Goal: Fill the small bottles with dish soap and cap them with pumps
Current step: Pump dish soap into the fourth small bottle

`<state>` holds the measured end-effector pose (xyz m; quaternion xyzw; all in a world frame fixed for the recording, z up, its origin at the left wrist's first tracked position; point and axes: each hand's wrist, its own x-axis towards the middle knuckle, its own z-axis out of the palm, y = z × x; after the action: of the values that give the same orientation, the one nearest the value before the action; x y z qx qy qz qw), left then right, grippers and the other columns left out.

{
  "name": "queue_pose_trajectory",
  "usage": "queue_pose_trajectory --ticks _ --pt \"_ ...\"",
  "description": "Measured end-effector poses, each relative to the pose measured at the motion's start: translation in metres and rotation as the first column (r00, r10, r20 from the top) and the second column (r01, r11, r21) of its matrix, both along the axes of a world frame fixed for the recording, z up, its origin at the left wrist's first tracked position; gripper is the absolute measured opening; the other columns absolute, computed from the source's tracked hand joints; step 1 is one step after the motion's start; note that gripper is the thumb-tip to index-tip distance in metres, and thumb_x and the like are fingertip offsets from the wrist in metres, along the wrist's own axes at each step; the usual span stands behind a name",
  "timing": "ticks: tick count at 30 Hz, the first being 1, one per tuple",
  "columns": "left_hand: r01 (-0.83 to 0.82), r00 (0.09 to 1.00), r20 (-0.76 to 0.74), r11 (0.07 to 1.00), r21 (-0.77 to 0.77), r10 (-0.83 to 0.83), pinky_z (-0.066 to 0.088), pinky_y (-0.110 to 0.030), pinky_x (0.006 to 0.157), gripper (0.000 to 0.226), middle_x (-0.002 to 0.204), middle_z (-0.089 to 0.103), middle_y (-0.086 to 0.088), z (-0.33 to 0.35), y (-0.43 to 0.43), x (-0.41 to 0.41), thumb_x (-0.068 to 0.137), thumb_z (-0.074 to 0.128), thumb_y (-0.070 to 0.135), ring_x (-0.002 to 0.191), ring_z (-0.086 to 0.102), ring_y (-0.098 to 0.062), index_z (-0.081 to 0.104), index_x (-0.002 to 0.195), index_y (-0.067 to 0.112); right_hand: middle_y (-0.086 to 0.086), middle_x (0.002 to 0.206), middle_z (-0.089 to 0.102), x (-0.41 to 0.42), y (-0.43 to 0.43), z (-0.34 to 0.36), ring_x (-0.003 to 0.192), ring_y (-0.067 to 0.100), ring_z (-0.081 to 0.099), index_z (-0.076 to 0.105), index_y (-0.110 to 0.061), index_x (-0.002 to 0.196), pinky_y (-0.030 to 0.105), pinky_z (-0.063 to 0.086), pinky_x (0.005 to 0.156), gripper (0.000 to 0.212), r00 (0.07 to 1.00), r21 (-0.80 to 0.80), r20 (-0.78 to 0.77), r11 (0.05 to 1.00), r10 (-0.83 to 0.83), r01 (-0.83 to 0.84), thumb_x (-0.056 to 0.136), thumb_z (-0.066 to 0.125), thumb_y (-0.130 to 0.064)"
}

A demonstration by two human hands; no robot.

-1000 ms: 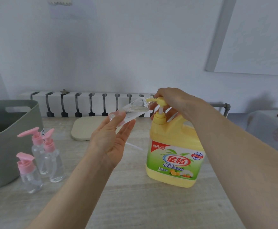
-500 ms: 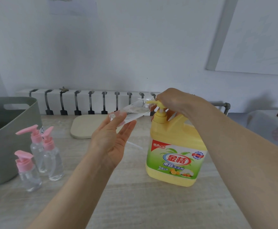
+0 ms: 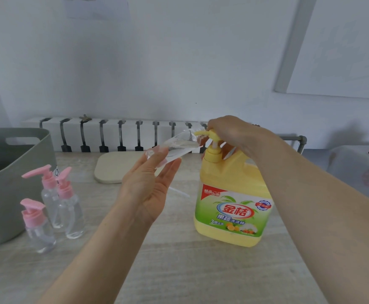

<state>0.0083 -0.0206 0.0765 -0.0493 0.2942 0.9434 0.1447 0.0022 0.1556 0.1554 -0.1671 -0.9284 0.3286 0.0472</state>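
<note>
Head view: small bottle (image 3: 177,145) in left hand (image 3: 148,189) pinch, mouth at pump (image 3: 212,135) in right hand (image 3: 230,132) grip.

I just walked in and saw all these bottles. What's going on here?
A person is filling a small clear bottle with dish soap. The left hand holds it tilted, its mouth at the spout of the pump on the big yellow jug, and the right hand grips that pump from above. Three small bottles with pink pumps stand capped beside the grey tub.
</note>
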Motion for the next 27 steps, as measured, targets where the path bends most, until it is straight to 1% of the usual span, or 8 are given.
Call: queue_pose_trajectory --ticks 2,4,6,8,11,17,21,27 --pt "-0.002 1.000 0.007 1.000 -0.008 0.002 0.061 -0.034 0.068 0.030 0.109 0.066 -0.017 0.0022 -0.0006 0.0002 0.075 0.076 -0.003 0.078 0.074 -0.028 0.067 0.104 -0.003 -0.001 0.051 0.066 0.0037 0.0018 0.0025 0.066 0.025 0.060 0.069 -0.027 0.043 0.028 0.044 0.058 0.053 1.000 -0.098 -0.017 0.995 0.011 -0.013 0.089 0.041 -0.030" --pt "-0.004 1.000 0.005 1.000 -0.012 0.004 0.061 -0.035 0.070 0.027 0.111 0.067 -0.017 0.0042 -0.0016 0.0000 0.077 0.075 -0.003 0.080 0.074 -0.028 0.067 0.103 -0.002 0.003 0.068 0.073 0.0077 0.0009 0.0053 0.066 0.028 0.062 0.077 -0.024 0.065 0.032 0.050 0.066 0.044 0.999 -0.177 0.002 0.983 0.042 -0.041 0.085 0.040 -0.040" --pt "-0.004 1.000 0.004 1.000 -0.015 0.004 0.061 -0.034 0.071 0.029 0.113 0.065 -0.018 0.0054 -0.0023 -0.0002 0.078 0.075 -0.003 0.082 0.074 -0.028 0.067 0.105 -0.002 0.013 0.088 0.075 0.0090 0.0022 0.0075 0.071 0.030 0.061 0.077 -0.014 0.087 0.038 0.048 0.076 0.051 0.998 -0.234 0.012 0.971 0.057 -0.052 0.083 0.039 -0.046" --pt "-0.004 1.000 0.008 1.000 -0.016 0.004 0.061 -0.034 0.071 0.030 0.115 0.064 -0.018 0.0055 -0.0026 0.0001 0.078 0.075 -0.002 0.083 0.073 -0.029 0.067 0.107 -0.002 0.016 0.093 0.074 0.0103 0.0030 0.0079 0.075 0.031 0.061 0.076 -0.011 0.093 0.042 0.047 0.083 0.055 0.998 -0.255 0.004 0.965 0.067 -0.064 0.085 0.037 -0.049" --pt "0.000 1.000 0.002 1.000 -0.022 0.000 0.061 -0.033 0.069 0.029 0.115 0.065 -0.018 0.0057 -0.0025 0.0012 0.078 0.075 -0.002 0.084 0.074 -0.028 0.067 0.106 -0.002 0.014 0.092 0.074 0.0111 0.0002 0.0073 0.075 0.032 0.063 0.077 -0.012 0.088 0.042 0.048 0.085 0.052 0.998 -0.228 -0.006 0.972 0.055 -0.055 0.088 0.037 -0.046" --pt "-0.003 1.000 0.007 1.000 -0.008 0.003 0.061 -0.034 0.068 0.030 0.111 0.067 -0.018 0.0062 -0.0013 0.0014 0.076 0.075 -0.003 0.080 0.074 -0.029 0.066 0.105 -0.002 0.003 0.060 0.068 0.0093 -0.0012 0.0049 0.066 0.027 0.061 0.073 -0.024 0.050 0.031 0.049 0.063 0.052 1.000 -0.120 -0.018 0.993 0.019 -0.021 0.091 0.042 -0.033" --pt "-0.006 1.000 0.005 1.000 -0.006 0.006 0.061 -0.035 0.068 0.033 0.109 0.067 -0.018 0.0056 -0.0003 0.0005 0.074 0.076 -0.003 0.079 0.074 -0.029 0.067 0.105 -0.002 0.007 0.075 0.062 0.0082 -0.0019 0.0032 0.067 0.025 0.056 0.058 -0.030 0.028 0.027 0.040 0.057 0.068 0.999 -0.045 0.003 0.998 0.038 -0.038 0.092 0.042 -0.015" --pt "-0.014 1.000 0.006 1.000 -0.012 0.014 0.061 -0.033 0.067 0.032 0.112 0.065 -0.017 0.0022 0.0011 -0.0028 0.074 0.077 -0.002 0.075 0.074 -0.028 0.068 0.104 -0.003 0.007 0.085 0.061 0.0084 0.0001 0.0036 0.079 0.030 0.056 0.060 -0.025 0.028 0.025 0.039 0.055 0.068 0.993 0.033 0.089 0.997 0.073 -0.076 0.090 0.041 -0.006"
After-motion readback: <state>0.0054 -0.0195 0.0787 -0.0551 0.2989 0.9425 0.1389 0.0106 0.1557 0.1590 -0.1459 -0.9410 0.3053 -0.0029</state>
